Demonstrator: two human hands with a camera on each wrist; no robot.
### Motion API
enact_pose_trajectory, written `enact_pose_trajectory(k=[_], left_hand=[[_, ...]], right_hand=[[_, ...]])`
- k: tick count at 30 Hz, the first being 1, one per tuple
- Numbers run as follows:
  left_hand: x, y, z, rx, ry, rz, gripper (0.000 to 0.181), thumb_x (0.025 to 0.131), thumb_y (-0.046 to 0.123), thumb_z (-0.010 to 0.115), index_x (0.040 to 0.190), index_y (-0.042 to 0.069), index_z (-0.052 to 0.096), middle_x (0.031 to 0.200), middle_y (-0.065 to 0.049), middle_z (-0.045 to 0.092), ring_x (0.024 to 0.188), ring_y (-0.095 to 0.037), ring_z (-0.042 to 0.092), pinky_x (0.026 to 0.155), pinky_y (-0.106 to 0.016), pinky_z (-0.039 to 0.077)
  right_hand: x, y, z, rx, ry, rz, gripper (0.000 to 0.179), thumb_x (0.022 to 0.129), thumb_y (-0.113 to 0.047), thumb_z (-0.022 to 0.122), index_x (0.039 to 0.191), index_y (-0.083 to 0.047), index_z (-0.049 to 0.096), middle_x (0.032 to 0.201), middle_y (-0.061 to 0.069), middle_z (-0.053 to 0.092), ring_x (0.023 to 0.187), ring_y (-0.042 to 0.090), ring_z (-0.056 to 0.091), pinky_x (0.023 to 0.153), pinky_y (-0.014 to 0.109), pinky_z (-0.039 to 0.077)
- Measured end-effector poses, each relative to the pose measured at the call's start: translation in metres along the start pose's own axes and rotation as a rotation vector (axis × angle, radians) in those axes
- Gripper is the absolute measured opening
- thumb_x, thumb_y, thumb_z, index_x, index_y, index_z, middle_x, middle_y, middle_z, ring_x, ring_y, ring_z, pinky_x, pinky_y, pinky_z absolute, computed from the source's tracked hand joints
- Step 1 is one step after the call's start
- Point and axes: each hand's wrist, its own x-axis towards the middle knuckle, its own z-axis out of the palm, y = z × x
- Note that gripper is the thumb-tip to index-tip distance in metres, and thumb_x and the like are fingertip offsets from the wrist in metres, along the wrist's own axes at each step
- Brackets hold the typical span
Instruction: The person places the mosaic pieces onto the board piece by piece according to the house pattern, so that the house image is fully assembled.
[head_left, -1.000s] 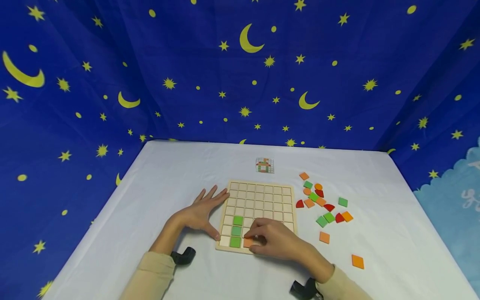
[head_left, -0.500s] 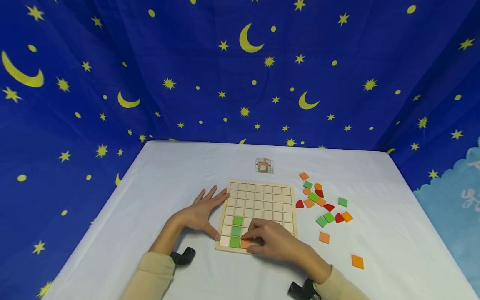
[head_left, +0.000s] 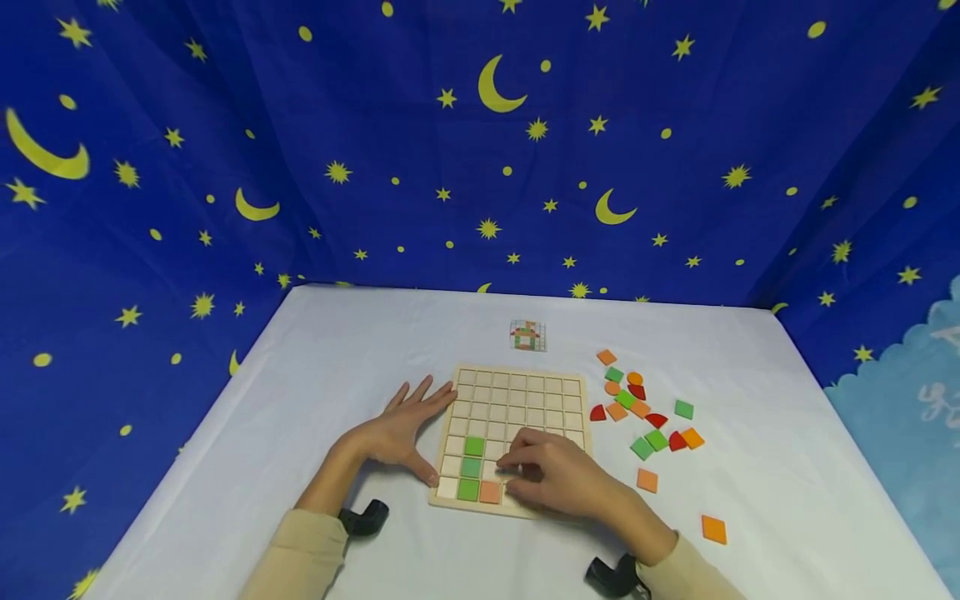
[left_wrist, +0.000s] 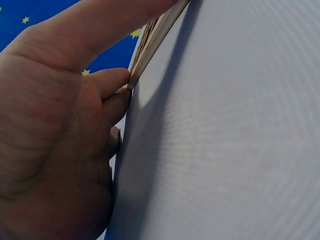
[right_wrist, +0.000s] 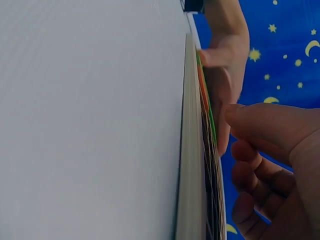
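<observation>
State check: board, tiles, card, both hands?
Board: flat, partly filled
Placed green tiles: three, one column
Placed orange tile: bottom row, beside green
Loose tiles: scattered right of board
Card: lying beyond board
Left hand: spread, touching board's edge
Right hand: fingers bent over board, no tile visible

And here it is, a curtained booth, by the look of it rigged for recording! Deep-blue fabric (head_left: 420, 150) rises behind the white-covered worktop (head_left: 360, 333) and closes in at left and right, yellow moons (head_left: 491, 93) and stars (head_left: 487, 228) all over it. Out at the right edge, a paler blue patch (head_left: 918, 358) with white lettering; and there, a black camera (head_left: 365, 518) at each of the person's wrists. What building surrounds it, the view doesn't tell.
</observation>
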Motion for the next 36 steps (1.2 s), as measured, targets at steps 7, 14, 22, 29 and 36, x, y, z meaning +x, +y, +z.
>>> enact_pose_trajectory(k=[7, 14, 22, 29, 36], left_hand=[[0.004, -0.001, 0.001, 0.0, 0.005, 0.01, 0.132, 0.053, 0.068, 0.081, 0.155, 0.015, 0.017, 0.161, -0.001, 0.008, 0.145, -0.031, -0.006, 0.113, -0.053, -0.007], [0.002, 0.001, 0.001, -0.026, -0.001, 0.023, 0.131, 0.054, 0.067, 0.081, 0.155, 0.013, 0.018, 0.16, -0.004, 0.009, 0.144, -0.033, -0.006, 0.112, -0.054, -0.008], [0.001, -0.002, 0.004, -0.003, 0.002, -0.001, 0.132, 0.053, 0.069, 0.081, 0.155, 0.016, 0.017, 0.161, 0.0, 0.008, 0.145, -0.029, -0.007, 0.113, -0.051, -0.008], [-0.001, -0.001, 0.006, -0.027, -0.008, 0.0, 0.132, 0.053, 0.07, 0.08, 0.155, 0.017, 0.016, 0.161, 0.0, 0.006, 0.145, -0.029, -0.007, 0.113, -0.052, -0.01], [-0.002, 0.0, 0.002, -0.006, -0.003, -0.017, 0.132, 0.052, 0.069, 0.08, 0.155, 0.018, 0.016, 0.16, 0.002, 0.006, 0.145, -0.027, -0.008, 0.113, -0.049, -0.009]], right_hand=[[-0.011, 0.01, -0.012, -0.031, 0.038, 0.033, 0.02, 0.084, -0.026, 0.073, 0.104, -0.023, 0.074, 0.096, -0.015, 0.059, 0.075, 0.003, 0.053, 0.065, 0.02, 0.046], [-0.026, 0.019, -0.022, -0.033, 0.064, 0.087, 0.02, 0.085, -0.026, 0.074, 0.105, -0.021, 0.074, 0.095, -0.013, 0.059, 0.074, 0.004, 0.053, 0.063, 0.02, 0.047], [-0.041, 0.037, -0.035, -0.027, 0.127, 0.142, 0.019, 0.086, -0.021, 0.074, 0.105, -0.02, 0.074, 0.097, -0.013, 0.061, 0.075, 0.007, 0.055, 0.062, 0.021, 0.047], [-0.057, 0.056, -0.048, -0.02, 0.206, 0.211, 0.023, 0.083, -0.017, 0.076, 0.105, -0.021, 0.073, 0.102, -0.014, 0.061, 0.078, 0.009, 0.055, 0.062, 0.022, 0.048], [-0.064, 0.074, -0.062, -0.028, 0.251, 0.257, 0.026, 0.083, -0.016, 0.077, 0.108, -0.021, 0.072, 0.101, -0.009, 0.062, 0.073, 0.008, 0.054, 0.057, 0.022, 0.046]])
